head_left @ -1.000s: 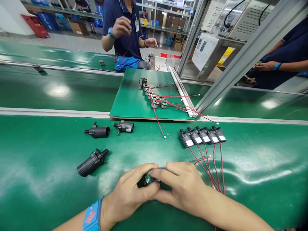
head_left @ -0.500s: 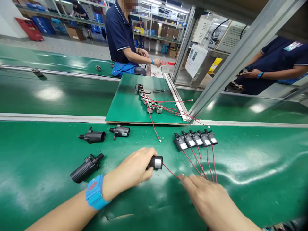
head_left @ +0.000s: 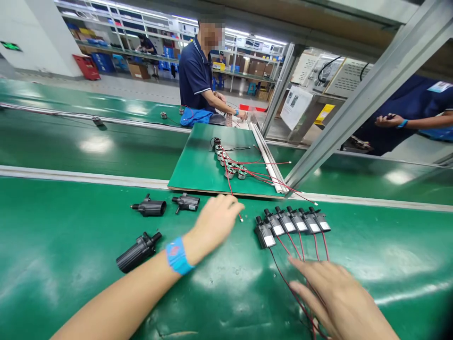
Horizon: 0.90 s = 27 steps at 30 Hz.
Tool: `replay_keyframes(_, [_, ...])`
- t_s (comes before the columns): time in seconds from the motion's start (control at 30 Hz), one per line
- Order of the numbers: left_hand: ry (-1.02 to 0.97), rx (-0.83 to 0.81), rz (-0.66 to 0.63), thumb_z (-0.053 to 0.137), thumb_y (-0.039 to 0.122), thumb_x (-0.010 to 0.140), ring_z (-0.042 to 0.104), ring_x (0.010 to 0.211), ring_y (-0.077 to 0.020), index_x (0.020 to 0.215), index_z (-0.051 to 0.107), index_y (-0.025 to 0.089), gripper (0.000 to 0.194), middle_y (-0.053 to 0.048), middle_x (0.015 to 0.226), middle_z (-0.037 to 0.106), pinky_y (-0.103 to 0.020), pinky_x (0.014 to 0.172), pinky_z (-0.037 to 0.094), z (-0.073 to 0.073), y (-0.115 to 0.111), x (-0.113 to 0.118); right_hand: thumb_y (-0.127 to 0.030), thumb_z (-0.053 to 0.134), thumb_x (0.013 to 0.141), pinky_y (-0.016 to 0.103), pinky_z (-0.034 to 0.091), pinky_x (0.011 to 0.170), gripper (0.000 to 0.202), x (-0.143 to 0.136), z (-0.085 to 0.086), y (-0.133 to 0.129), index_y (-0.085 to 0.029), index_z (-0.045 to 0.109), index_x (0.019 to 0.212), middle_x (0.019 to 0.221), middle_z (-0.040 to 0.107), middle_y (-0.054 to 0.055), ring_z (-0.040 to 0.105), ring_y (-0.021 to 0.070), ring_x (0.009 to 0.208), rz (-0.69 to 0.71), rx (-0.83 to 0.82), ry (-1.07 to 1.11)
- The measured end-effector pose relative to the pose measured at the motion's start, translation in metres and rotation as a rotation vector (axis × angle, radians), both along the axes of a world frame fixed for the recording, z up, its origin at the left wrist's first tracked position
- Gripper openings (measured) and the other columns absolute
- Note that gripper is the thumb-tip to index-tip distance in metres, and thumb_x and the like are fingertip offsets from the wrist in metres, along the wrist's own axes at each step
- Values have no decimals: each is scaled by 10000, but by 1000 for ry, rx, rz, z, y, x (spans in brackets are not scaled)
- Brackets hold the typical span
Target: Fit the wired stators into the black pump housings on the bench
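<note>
My left hand [head_left: 220, 222], wearing a blue wristband [head_left: 179, 255], reaches over the bench near the raised board's front edge. Its fingers are loosely bent and slightly apart, with nothing visible in them; they partly cover a red wire [head_left: 231, 188] hanging off the board. My right hand [head_left: 334, 295] hovers with thumb and fingers apart over red wires [head_left: 279, 269]. These run from a row of several small black pumps [head_left: 265, 234] with white labels. Three other black pump housings [head_left: 138, 253] lie on the left, without visible wires.
A green board [head_left: 193, 165] ahead bears several small motor parts [head_left: 229, 173] with wires. White rails [head_left: 267, 160] run along its right side. A slanted metal post [head_left: 348, 99] rises at right. One co-worker [head_left: 194, 71] stands beyond the board, another [head_left: 406, 113] at right.
The pump from my left hand now stands at the left end of the row. My left hand has let go and moved towards the board. My right hand has shifted right, its fingers spread.
</note>
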<state>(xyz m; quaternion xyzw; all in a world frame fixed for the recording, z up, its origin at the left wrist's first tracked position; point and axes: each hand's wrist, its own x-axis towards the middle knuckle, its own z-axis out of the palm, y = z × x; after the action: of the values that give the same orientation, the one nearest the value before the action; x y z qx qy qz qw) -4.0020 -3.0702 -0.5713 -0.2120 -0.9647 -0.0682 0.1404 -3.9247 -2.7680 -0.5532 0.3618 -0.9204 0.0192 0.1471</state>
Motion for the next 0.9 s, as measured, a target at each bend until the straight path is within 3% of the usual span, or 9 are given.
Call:
replay_keyframes(0.1, [27,-96,158,423,40,923,587,1058,-352,1114,678,118,329,-205,1166,648,-488,850,473,10,-55,-3,-416,478,1033,410,519,785,320,-52,18,-29,-214,698,1145,959,745,78,668,239,861,-9,-92,-36])
replay_keyframes(0.2, [1,-175,190,453,5,887,606,982,-348,1004,689,101,280,-199,999,675,-463,823,462,9,-86,-1,-403,516,1025,424,469,899,293,-115,29,-75,-211,734,1060,1023,750,76,651,241,977,-5,-159,-62])
replay_keyframes(0.33, [-36,-214,171,656,110,848,626,889,-321,924,673,157,91,-119,885,678,-424,792,478,3,-86,19,-284,412,1043,391,423,938,351,-182,37,-135,-181,687,1236,1145,703,70,595,224,1097,-49,-133,26])
replay_keyframes(0.4, [-86,-86,138,729,205,840,644,900,-295,1020,655,189,195,-84,928,685,-405,816,501,-1,-79,38,-222,321,1033,397,399,934,435,-201,37,-155,-177,616,1349,1277,626,87,537,241,1185,-42,-110,59])
replay_keyframes(0.5, [-178,312,67,685,312,900,669,1001,-248,1196,567,236,327,-64,1097,690,-355,868,535,-12,-71,69,-171,252,1015,436,377,924,502,-216,30,-171,-181,610,1367,1373,537,113,476,284,1254,-31,-73,73])
replay_keyframes(0.6, [-224,580,41,661,359,914,680,1046,-232,1227,531,259,354,-51,1155,695,-337,887,552,-24,-68,90,-189,431,1005,481,368,964,388,-223,20,-175,-241,656,1317,1411,515,105,448,315,1276,-27,-44,86])
replay_keyframes(0.7, [-245,675,40,690,366,887,687,1047,-238,1203,557,264,357,-47,1142,707,-340,883,562,-32,-66,97,-195,701,889,507,401,995,399,-223,13,-171,-281,660,1276,1399,542,100,461,334,1251,1,-42,99])
replay_keyframes(0.8, [-219,733,51,691,356,885,680,1070,-243,1240,561,267,389,-59,1173,698,-346,903,561,-34,-64,96,-186,678,901,474,458,990,364,-209,13,-161,-201,629,1262,1354,565,137,521,307,1216,49,-141,21])
replay_keyframes(0.9, [-222,774,60,696,337,884,682,1042,-229,1228,576,276,370,-48,1147,696,-336,890,564,-34,-61,96,-266,624,958,397,531,921,333,-172,23,-146,-186,581,1279,1265,615,129,629,238,1080,83,-364,-98])
